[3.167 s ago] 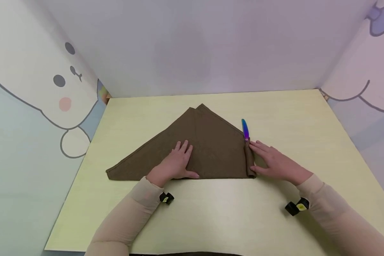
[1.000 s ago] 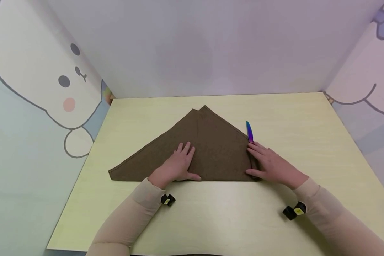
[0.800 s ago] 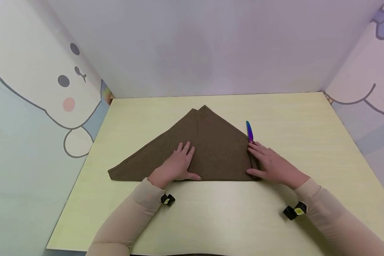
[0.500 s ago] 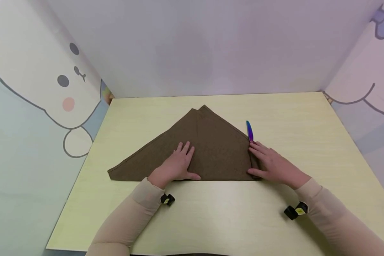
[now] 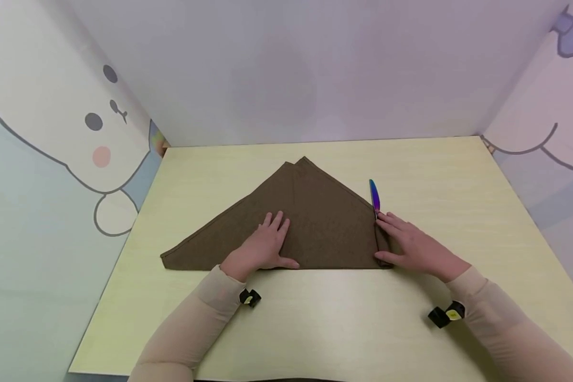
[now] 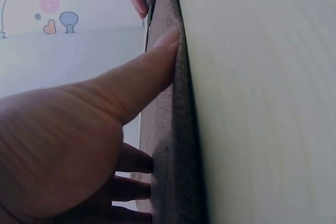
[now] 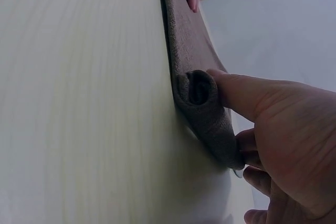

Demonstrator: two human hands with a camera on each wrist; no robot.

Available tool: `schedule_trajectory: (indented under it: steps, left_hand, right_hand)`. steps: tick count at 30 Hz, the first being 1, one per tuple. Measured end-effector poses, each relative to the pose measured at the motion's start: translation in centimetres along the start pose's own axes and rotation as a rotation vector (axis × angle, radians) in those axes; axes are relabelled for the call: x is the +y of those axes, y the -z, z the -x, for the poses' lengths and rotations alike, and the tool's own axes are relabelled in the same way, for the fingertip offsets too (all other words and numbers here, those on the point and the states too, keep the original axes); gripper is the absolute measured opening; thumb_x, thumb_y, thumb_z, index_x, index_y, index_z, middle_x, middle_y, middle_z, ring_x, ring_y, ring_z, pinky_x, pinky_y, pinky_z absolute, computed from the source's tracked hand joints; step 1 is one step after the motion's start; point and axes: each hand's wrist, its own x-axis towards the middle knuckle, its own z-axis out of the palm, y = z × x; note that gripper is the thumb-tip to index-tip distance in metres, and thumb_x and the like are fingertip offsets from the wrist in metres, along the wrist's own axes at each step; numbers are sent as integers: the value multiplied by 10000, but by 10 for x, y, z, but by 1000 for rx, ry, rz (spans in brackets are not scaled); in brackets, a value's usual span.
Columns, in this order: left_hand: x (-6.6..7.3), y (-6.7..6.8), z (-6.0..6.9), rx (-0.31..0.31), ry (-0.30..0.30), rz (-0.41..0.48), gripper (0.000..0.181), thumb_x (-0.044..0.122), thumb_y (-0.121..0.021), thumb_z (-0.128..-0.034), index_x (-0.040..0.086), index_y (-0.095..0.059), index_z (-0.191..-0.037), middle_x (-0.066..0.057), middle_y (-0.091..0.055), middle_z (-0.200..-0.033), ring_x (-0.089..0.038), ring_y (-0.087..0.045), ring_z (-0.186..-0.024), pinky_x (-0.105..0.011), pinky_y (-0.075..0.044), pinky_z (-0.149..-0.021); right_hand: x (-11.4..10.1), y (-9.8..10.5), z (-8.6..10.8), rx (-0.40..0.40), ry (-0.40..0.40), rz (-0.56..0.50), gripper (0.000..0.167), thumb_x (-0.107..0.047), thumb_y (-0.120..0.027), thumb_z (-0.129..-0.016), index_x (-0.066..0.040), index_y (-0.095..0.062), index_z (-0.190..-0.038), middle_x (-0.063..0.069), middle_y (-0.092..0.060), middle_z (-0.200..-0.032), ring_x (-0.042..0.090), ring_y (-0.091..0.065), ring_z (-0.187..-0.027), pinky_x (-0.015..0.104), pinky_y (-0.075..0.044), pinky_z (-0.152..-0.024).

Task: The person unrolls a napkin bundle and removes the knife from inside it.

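A brown cloth (image 5: 329,223) lies folded into a wide triangle, its right end turned into a small roll (image 7: 212,121). From the roll's far end sticks the blue-purple iridescent blade of a knife (image 5: 374,194); its handle is hidden in the cloth. My left hand (image 5: 260,246) rests on the cloth left of its middle, fingers spread, thumb at the near edge. My right hand (image 5: 417,246) touches the roll from the right, fingertips near the knife and thumb towards the near end. In the right wrist view, the roll's spiral end shows beside my thumb (image 7: 239,90).
The cloth lies on a pale wooden table (image 5: 324,318). A plain wall (image 5: 286,74) rises along its back edge, with cartoon-printed panels (image 5: 43,159) at both sides. A black camera (image 5: 250,298) sits on each wrist.
My right hand, the knife and the roll have shifted slightly to the right relative to the rest of the cloth. My left hand stays on the cloth in about the same place.
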Motion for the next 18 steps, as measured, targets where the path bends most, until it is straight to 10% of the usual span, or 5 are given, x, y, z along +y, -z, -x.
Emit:
schedule_trajectory:
  steps: [18]
  left_hand:
    - [-1, 1, 0, -2, -11, 20, 1141, 702, -652, -746, -11, -205, -1517, -239, -102, -1572, -457, -103, -1422, -526, -322, -1062]
  right_hand:
    - [1, 6, 5, -9, -19, -24, 809, -468, -686, -867, 32, -401, -1436, 272, -320, -1484, 448, -298, -1358, 599, -310, -1028]
